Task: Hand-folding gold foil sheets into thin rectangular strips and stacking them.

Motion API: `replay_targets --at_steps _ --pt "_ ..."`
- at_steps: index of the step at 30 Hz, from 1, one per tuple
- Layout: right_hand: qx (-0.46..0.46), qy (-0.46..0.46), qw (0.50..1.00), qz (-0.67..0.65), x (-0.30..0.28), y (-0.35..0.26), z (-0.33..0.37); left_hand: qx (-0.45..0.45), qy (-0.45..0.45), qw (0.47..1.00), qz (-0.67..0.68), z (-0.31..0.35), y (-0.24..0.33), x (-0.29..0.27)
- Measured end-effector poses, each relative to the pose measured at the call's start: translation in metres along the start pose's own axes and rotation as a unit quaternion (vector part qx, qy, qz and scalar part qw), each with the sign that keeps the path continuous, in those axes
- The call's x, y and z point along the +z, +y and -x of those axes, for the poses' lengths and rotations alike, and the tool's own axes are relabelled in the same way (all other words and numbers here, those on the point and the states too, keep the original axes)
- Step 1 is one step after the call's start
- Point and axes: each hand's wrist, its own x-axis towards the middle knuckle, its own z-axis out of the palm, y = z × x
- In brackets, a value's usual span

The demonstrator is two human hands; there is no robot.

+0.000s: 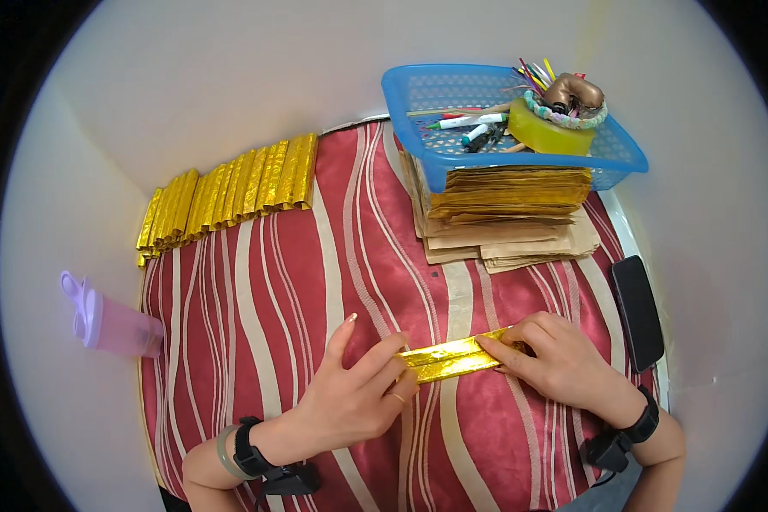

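Note:
A folded strip of shiny gold foil paper [450, 360] lies across the near middle of the striped cloth, with a lengthwise crease showing. My right hand [555, 354] pinches its right end between thumb and fingers. At the left end, the curled fingers of my left hand [358, 388] close on the paper, while the thumb sticks up apart from it. The fingertips of that hand are partly hidden. Farther back on the left, several similar gold foil strips [230, 189] sit side by side in a slanting row.
The red striped cloth [294, 282] covers the work surface between pale walls. A blue plastic basket [414, 136] with pens and yellow tape [548, 132] rests on stacked brown and gold paper [503, 213]. A black phone [637, 314] lies at right, a lilac bottle [121, 324] at left.

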Motion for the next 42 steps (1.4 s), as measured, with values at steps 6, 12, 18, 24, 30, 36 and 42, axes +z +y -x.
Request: replay_targets --at_steps 6,12,18,24,30,36,42 --pt "-0.022 0.088 0.996 0.028 0.004 0.003 0.003 -0.043 -0.01 0.998 0.047 -0.01 -0.005 0.0" --pt "0.056 0.087 0.991 -0.079 0.002 0.007 0.001 -0.174 -0.024 0.951 0.255 -0.016 -0.023 0.006" --pt "0.204 0.008 0.95 -0.235 -0.011 0.013 -0.014 -0.245 -0.003 0.901 0.357 -0.013 -0.026 0.015" --pt "0.214 0.006 0.94 -0.267 -0.012 0.015 -0.014 -0.27 -0.04 0.893 0.357 -0.019 -0.025 0.011" --pt "0.163 0.001 0.954 -0.253 -0.009 0.021 -0.012 -0.242 0.001 0.899 0.366 -0.016 -0.022 0.014" --pt "0.106 0.083 0.968 -0.213 -0.011 0.021 -0.008 -0.217 0.064 0.898 0.377 -0.015 -0.026 0.016" --pt "-0.095 0.109 0.979 0.142 -0.006 0.023 -0.011 -0.098 0.126 0.972 0.17 -0.021 -0.023 0.012"
